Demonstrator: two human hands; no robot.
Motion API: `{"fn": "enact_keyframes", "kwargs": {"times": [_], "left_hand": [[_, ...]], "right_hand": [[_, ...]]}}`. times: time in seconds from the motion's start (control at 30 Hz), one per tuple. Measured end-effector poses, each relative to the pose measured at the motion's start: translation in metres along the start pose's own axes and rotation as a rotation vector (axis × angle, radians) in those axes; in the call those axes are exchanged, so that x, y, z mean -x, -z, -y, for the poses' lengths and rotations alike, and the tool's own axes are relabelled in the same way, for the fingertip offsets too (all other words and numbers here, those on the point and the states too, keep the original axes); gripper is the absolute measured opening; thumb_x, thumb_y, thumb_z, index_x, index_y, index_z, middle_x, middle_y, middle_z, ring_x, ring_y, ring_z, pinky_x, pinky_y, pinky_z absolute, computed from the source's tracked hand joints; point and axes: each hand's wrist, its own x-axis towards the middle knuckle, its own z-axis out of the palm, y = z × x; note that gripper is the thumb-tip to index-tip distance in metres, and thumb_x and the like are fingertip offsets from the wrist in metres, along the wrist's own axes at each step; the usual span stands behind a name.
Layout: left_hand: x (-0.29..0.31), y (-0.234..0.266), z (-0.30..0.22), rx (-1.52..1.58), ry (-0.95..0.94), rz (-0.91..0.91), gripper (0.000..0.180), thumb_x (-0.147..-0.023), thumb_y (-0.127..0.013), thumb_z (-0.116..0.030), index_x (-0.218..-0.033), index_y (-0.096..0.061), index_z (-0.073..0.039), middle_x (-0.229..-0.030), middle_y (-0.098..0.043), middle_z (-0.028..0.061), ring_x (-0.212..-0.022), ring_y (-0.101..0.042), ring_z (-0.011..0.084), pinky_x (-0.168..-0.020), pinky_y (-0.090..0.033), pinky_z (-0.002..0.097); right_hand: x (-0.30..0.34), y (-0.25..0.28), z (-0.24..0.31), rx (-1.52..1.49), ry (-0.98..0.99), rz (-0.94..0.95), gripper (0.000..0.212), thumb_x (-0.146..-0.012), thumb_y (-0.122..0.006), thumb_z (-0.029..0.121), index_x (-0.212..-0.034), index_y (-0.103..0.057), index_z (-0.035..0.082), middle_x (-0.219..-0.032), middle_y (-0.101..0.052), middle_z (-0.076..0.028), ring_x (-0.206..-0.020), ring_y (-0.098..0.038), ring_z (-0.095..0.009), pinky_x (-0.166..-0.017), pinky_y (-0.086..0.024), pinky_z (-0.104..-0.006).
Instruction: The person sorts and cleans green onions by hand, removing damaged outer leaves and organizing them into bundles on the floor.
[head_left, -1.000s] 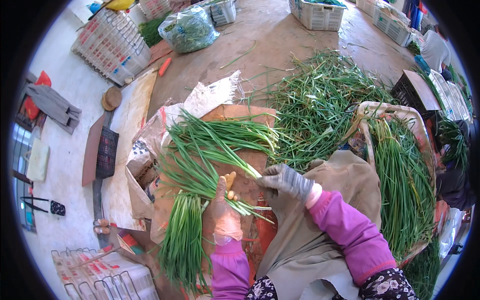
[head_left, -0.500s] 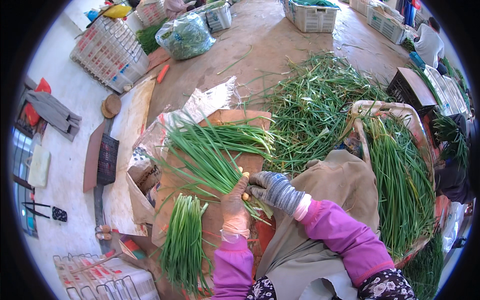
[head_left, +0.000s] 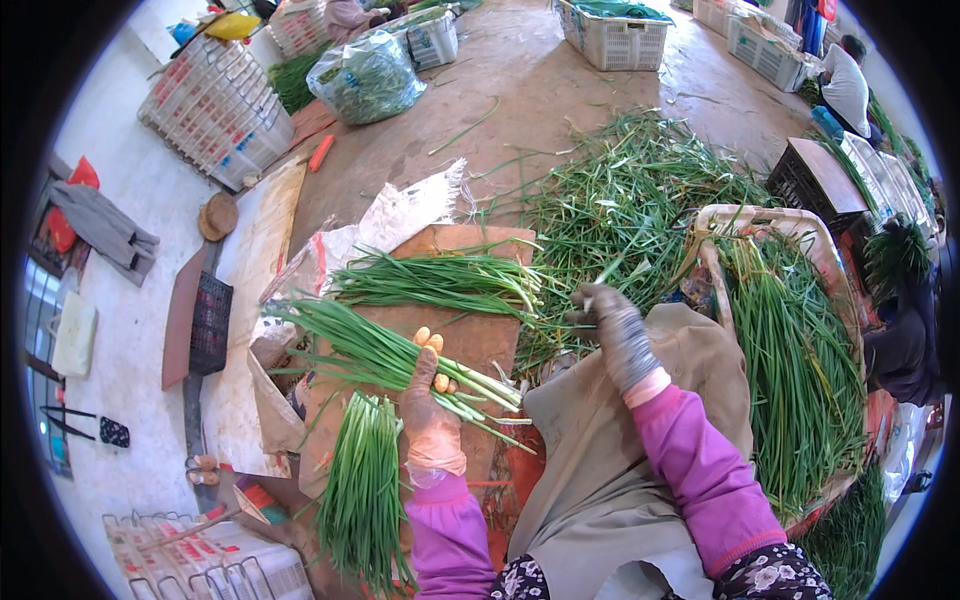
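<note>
My left hand (head_left: pixel 425 408), in a glove with orange-yellow fingertips, is closed round a bunch of green chives (head_left: pixel 370 345). Their pale stem ends point right and their leaves fan out to the upper left. Off to the right, my right hand (head_left: pixel 612 325) in a grey knit glove is raised by the edge of the loose chive heap (head_left: pixel 640 190). Its fingers are blurred, and a pale sliver of stalk shows just above them. One chive bunch (head_left: pixel 440 280) lies on the brown board beyond my left hand. Another bunch (head_left: pixel 362 490) lies nearer me, left of my wrist.
At my right stands a pale crate (head_left: pixel 830 235) full of long chives. A drab cloth (head_left: pixel 650 420) covers my lap. Stacked white crates (head_left: pixel 215 110) and a clear bag of greens (head_left: pixel 368 80) stand far left. A person (head_left: pixel 848 90) sits at the far right.
My right hand has left the bunch and moved up and right toward the heap. My left hand has shifted left with the chives, which now lie flatter.
</note>
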Motion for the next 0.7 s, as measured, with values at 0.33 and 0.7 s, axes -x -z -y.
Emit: {"fn": "enact_keyframes", "kwargs": {"times": [0.33, 0.7], "left_hand": [[0.018, -0.012, 0.009, -0.263, 0.129, 0.049, 0.035, -0.083, -0.062, -0.007, -0.116, -0.054, -0.001, -0.098, -0.063, 0.0094, -0.051, -0.043, 0.0031, -0.045, -0.037, 0.0179], [0.010, 0.000, -0.005, -0.086, 0.172, 0.199, 0.039, -0.084, -0.062, -0.011, -0.120, -0.051, 0.000, -0.097, -0.064, 0.0088, -0.051, -0.048, 0.0038, -0.044, -0.040, 0.0179]], "right_hand": [[0.035, -0.058, -0.009, 1.304, 0.722, 0.776, 0.025, -0.079, -0.059, 0.025, -0.094, -0.059, 0.006, -0.083, -0.061, -0.016, -0.078, -0.060, -0.034, -0.068, -0.048, -0.0399], [0.013, -0.016, -0.007, 0.665, 0.263, 0.615, 0.029, -0.088, -0.053, 0.017, -0.113, -0.052, 0.002, -0.098, -0.062, -0.012, -0.091, -0.059, -0.020, -0.081, -0.047, -0.0301]]}}
